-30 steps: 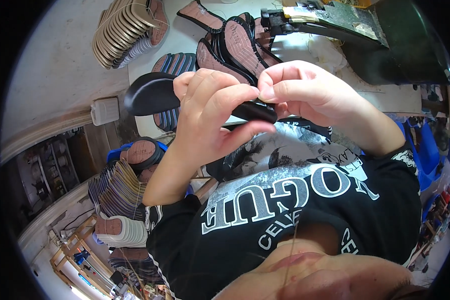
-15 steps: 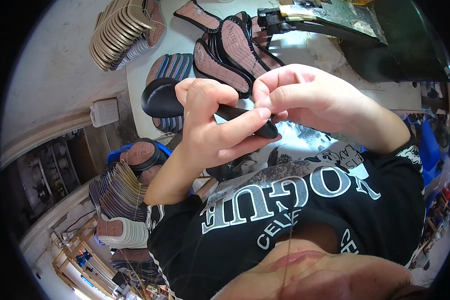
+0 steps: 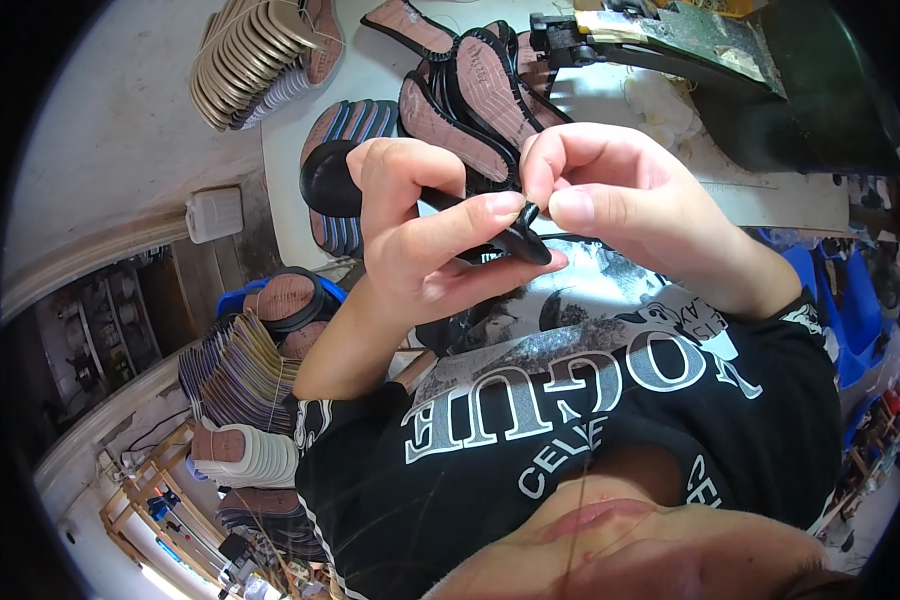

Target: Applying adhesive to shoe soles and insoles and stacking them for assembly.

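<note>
A black shoe sole or insole (image 3: 332, 180) is held up in front of my chest, its rounded broad end out to the left. My left hand (image 3: 410, 220) is closed round its middle, with the thumb near the other end. At that end a small black fold stands up from the edge. My right hand (image 3: 635, 190) is bent in a pinch beside this fold, index finger and thumb close to it. What lies between those fingertips is too small to make out. Beyond my hands, several pinkish insoles with black stitched edges (image 3: 460, 130) lie heaped on the table.
At the upper right a dark green machine (image 3: 800, 90) reaches over the white table. Tied tan insoles (image 3: 255, 60) and a blue-grey striped stack (image 3: 342, 235) lie at the left. More insole bundles (image 3: 240, 375) stand beside my left arm. A blue plastic basket (image 3: 850, 310) is at the right.
My right thumb has moved a little apart from the left thumb, and a black fold at the sole's end now shows. The view has shifted slightly; the left hand still grips the sole.
</note>
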Tool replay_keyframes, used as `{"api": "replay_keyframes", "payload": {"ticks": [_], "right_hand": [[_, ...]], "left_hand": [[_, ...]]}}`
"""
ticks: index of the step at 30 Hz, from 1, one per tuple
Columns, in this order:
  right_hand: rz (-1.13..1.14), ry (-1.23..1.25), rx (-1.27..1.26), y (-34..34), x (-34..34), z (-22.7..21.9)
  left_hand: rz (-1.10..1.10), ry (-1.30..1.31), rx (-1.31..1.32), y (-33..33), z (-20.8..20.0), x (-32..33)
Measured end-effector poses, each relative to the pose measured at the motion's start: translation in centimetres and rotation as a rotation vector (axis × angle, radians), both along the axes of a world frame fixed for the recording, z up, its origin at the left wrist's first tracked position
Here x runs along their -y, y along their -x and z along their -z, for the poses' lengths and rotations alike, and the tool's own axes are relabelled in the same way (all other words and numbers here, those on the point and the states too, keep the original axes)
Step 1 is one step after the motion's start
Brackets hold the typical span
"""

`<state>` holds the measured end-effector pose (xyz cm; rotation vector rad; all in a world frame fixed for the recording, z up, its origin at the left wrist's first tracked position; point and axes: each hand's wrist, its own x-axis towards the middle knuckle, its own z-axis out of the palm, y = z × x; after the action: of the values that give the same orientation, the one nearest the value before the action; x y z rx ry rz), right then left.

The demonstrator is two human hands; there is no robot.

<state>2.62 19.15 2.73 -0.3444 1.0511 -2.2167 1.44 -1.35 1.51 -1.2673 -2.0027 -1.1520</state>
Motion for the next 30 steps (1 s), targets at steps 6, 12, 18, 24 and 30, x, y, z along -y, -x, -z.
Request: {"api": "replay_keyframes", "payload": {"ticks": [6,12,18,24,30], "right_hand": [[0.099,-0.014,-0.185,-0.1,-0.2,0.5],[0.072,-0.004,-0.201,0.0,-0.1,0.5],[-0.066,-0.002,-0.02,0.1,-0.1,-0.2],[-0.139,0.105,0.151,0.0,0.1,0.7],[0.006,0.057,0.089,0.0,0.0,0.5]], "left_hand": [[0.008,0.028,-0.001,0.0,0.0,-0.2],[0.012,0.036,0.026,-0.1,-0.3,-0.5],[0.038,0.005,0.092,-0.4,-0.3,-0.5],[0.005,-0.075,0.156,-0.7,0.6,-0.7],[0.088,-0.13,0.231,-0.1,0.4,-0.9]]}}
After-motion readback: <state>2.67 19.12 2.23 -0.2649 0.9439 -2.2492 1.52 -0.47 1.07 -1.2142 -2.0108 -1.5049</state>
